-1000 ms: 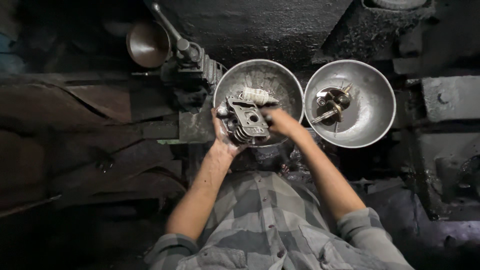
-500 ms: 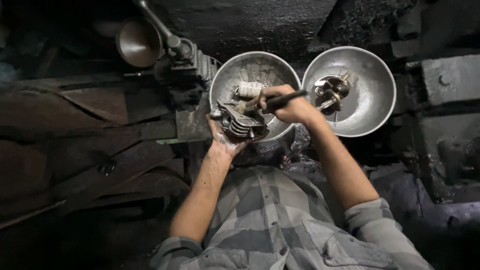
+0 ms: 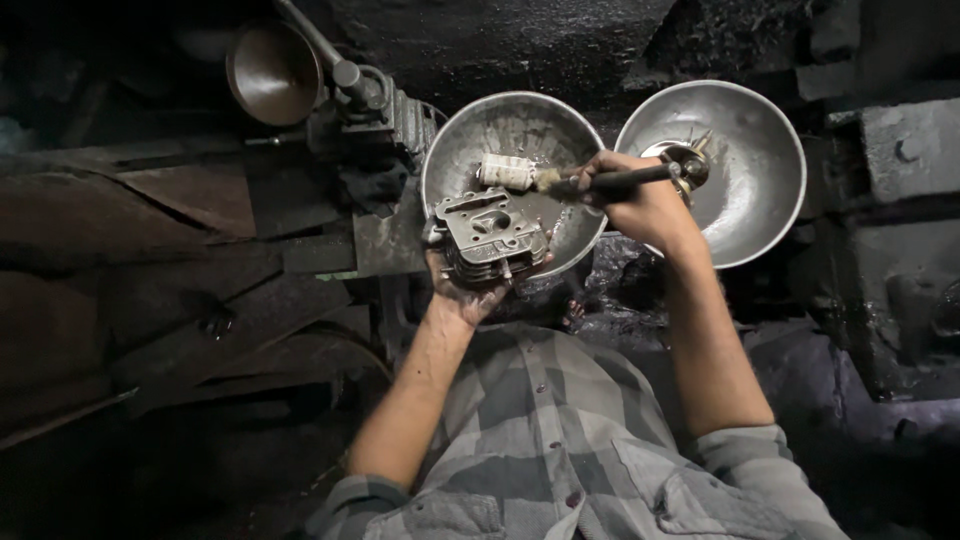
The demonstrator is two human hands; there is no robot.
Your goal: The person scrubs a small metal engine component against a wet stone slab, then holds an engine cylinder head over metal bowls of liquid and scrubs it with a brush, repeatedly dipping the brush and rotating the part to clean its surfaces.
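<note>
My left hand [image 3: 462, 292] holds a finned grey metal engine part [image 3: 490, 236] from below, over the near rim of a round metal bowl [image 3: 455, 150]. My right hand [image 3: 640, 203] grips a dark-handled brush [image 3: 612, 180], its bristles pointing left over the bowl near a small whitish cylinder [image 3: 506, 171] that lies inside. The brush tip is a little above and to the right of the engine part, apart from it.
A second metal bowl [image 3: 760, 180] with small metal parts [image 3: 688, 160] stands to the right. A brass-coloured funnel-shaped dish [image 3: 268, 75] and a dark machine [image 3: 375, 100] sit at the upper left. Grimy metal blocks [image 3: 905, 150] are at the right; dark planks [image 3: 150, 290] lie at the left.
My right hand has drawn back to the right from the engine part with the brush. My left hand has turned the part so its flat face shows upward.
</note>
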